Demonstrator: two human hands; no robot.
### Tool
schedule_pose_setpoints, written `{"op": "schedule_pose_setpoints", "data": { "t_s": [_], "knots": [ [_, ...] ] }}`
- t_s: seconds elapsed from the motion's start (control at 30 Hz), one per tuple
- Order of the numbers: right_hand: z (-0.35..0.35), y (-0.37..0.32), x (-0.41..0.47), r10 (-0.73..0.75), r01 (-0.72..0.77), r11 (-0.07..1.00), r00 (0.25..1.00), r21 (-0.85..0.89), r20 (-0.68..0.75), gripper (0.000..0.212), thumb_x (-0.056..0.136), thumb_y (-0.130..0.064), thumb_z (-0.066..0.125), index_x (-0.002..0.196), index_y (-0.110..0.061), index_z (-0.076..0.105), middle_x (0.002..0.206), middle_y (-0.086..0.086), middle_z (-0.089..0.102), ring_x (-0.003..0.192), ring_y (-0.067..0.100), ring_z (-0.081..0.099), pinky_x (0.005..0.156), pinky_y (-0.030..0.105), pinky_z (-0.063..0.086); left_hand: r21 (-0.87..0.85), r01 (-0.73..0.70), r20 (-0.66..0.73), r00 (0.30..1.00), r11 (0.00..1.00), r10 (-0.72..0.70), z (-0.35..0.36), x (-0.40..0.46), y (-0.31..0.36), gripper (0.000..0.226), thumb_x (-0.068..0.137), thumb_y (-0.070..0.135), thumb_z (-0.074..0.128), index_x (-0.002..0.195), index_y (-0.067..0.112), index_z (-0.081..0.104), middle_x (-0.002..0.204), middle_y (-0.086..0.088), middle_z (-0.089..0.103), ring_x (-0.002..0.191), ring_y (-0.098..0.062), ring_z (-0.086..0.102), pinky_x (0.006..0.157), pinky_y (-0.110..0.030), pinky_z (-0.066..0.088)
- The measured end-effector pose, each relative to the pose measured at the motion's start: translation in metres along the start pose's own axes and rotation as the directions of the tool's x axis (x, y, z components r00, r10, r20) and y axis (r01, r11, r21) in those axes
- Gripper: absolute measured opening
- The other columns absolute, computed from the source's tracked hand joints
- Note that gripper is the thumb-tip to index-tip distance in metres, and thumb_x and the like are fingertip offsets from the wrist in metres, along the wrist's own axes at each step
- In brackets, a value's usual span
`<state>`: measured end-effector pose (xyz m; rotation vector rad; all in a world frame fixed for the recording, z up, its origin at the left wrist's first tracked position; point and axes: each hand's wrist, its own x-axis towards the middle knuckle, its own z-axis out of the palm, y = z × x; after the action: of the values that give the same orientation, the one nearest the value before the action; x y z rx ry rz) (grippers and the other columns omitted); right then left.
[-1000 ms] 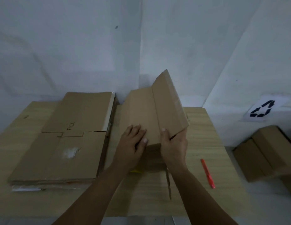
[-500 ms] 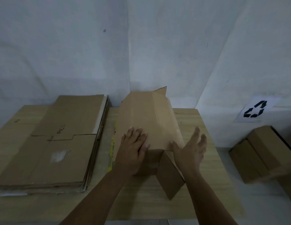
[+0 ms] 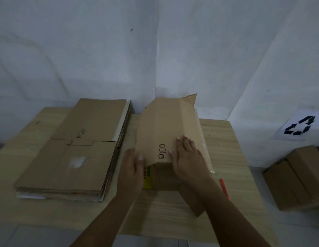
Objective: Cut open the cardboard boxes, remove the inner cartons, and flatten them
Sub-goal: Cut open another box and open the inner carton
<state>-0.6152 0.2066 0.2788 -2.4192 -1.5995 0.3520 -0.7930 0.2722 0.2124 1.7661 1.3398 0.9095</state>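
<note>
PICO carton [image 3: 165, 132]: half-collapsed on the bench [image 3: 222, 139], long axis running away from us. Our right hand [image 3: 188, 157] presses flat on its near end, nothing grasped; left hand [image 3: 132, 168] pinches the near-left edge. Flattened stack [image 3: 80, 148] lies just left.

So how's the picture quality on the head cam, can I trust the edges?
Head view: dim, flat light with soft shadows and no glare. Wide-angle bending curves the table edges and the wall corner. The PICO lettering on the box reads sharp, while the pen and forearms look soft.
</note>
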Motion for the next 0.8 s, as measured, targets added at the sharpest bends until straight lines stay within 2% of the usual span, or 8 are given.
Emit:
{"op": "schedule_pose_setpoints", "data": {
  "t_s": [0.13, 0.23, 0.3, 0.4, 0.47, 0.6, 0.77, 0.8],
  "knots": [
    [0.000, -0.002, 0.001, -0.010, 0.010, 0.999, 1.000, 0.032, -0.006, 0.066, 0.104, -0.056, 0.018, 0.160, -0.022, 0.010, 0.168, 0.004, 0.001, 0.154, 0.024, 0.001, 0.124, 0.048, 0.013, -0.115, 0.318, 0.055, 0.948, 0.941, -0.313, -0.010, 0.000, 0.003, 0.045, 0.102, 0.056, 0.032, 0.117, 0.030, 0.065, 0.120, 0.001, 0.066, 0.114, -0.023, 0.060, 0.093, -0.038, 0.047],
    [-0.001, -0.002, 0.003, -0.004, 0.004, 0.997, 1.000, 0.076, -0.006, 0.066, 0.104, -0.055, 0.024, 0.159, -0.020, 0.014, 0.168, 0.004, 0.004, 0.154, 0.024, 0.002, 0.124, 0.048, 0.015, -0.222, 0.350, -0.035, 0.930, 0.910, -0.366, -0.022, 0.004, 0.018, 0.040, 0.104, 0.051, 0.036, 0.080, 0.034, 0.063, 0.089, 0.007, 0.066, 0.090, -0.019, 0.063, 0.079, -0.035, 0.048],
    [-0.004, -0.002, 0.003, 0.000, 0.000, 0.992, 1.000, 0.123, -0.003, 0.066, 0.104, -0.054, 0.029, 0.159, -0.019, 0.017, 0.168, 0.003, 0.006, 0.154, 0.024, 0.003, 0.123, 0.049, 0.017, -0.235, 0.238, -0.237, 0.926, 0.943, -0.293, -0.031, 0.007, 0.030, 0.037, 0.105, 0.042, 0.041, 0.082, 0.026, 0.064, 0.083, 0.008, 0.062, 0.087, -0.020, 0.061, 0.070, -0.031, 0.041],
    [-0.006, -0.002, 0.001, -0.019, 0.026, 0.976, 0.999, 0.217, -0.033, 0.060, 0.105, -0.047, 0.034, 0.157, -0.017, 0.027, 0.167, 0.004, 0.013, 0.154, 0.024, 0.009, 0.121, 0.043, 0.017, -0.359, 0.010, -0.368, 0.917, 0.933, -0.152, -0.041, 0.007, 0.053, 0.032, 0.105, 0.036, 0.044, 0.124, 0.017, 0.061, 0.101, 0.018, 0.062, 0.088, 0.002, 0.060, 0.073, -0.017, 0.044],
    [-0.008, 0.000, -0.002, -0.005, 0.035, 0.942, 0.996, 0.332, -0.090, 0.051, 0.107, -0.039, 0.036, 0.152, -0.016, 0.038, 0.163, 0.007, 0.028, 0.150, 0.027, 0.023, 0.119, 0.038, 0.023, -0.424, -0.157, -0.302, 0.953, 0.892, 0.024, -0.039, 0.004, 0.067, 0.040, 0.104, 0.036, 0.042, 0.139, 0.018, 0.049, 0.111, 0.022, 0.061, 0.097, 0.011, 0.060, 0.077, -0.008, 0.045],
    [-0.017, 0.004, -0.006, 0.138, -0.017, 0.819, 0.976, 0.574, -0.169, 0.044, 0.107, -0.041, 0.033, 0.143, -0.023, 0.051, 0.141, 0.007, 0.056, 0.127, 0.027, 0.052, 0.102, 0.037, 0.046, -0.308, -0.394, 0.008, 0.909, 0.866, 0.417, -0.021, -0.001, 0.074, 0.043, 0.101, 0.042, 0.040, 0.137, 0.023, 0.055, 0.124, 0.007, 0.066, 0.114, -0.006, 0.062, 0.092, -0.025, 0.051],
    [-0.022, 0.015, 0.001, 0.342, -0.036, 0.496, 0.926, 0.868, -0.157, 0.056, 0.100, -0.063, 0.031, 0.140, -0.030, 0.055, 0.135, -0.003, 0.061, 0.118, 0.009, 0.059, 0.100, 0.041, 0.052, 0.144, -0.585, 0.278, 0.798, 0.798, 0.535, 0.011, -0.001, 0.051, 0.058, 0.103, 0.058, 0.028, 0.140, 0.023, 0.057, 0.150, 0.004, 0.048, 0.144, -0.016, 0.034, 0.113, -0.053, 0.033],
    [-0.023, 0.015, 0.002, 0.368, -0.014, 0.458, 0.913, 0.889, -0.175, 0.053, 0.101, -0.060, 0.032, 0.140, -0.031, 0.055, 0.131, -0.007, 0.061, 0.109, -0.002, 0.060, 0.094, 0.033, 0.054, 0.226, -0.597, 0.322, 0.791, 0.769, 0.520, 0.015, -0.003, 0.049, 0.061, 0.102, 0.061, 0.023, 0.141, 0.026, 0.055, 0.152, 0.006, 0.045, 0.148, -0.016, 0.027, 0.116, -0.055, 0.027]
  ]
}}
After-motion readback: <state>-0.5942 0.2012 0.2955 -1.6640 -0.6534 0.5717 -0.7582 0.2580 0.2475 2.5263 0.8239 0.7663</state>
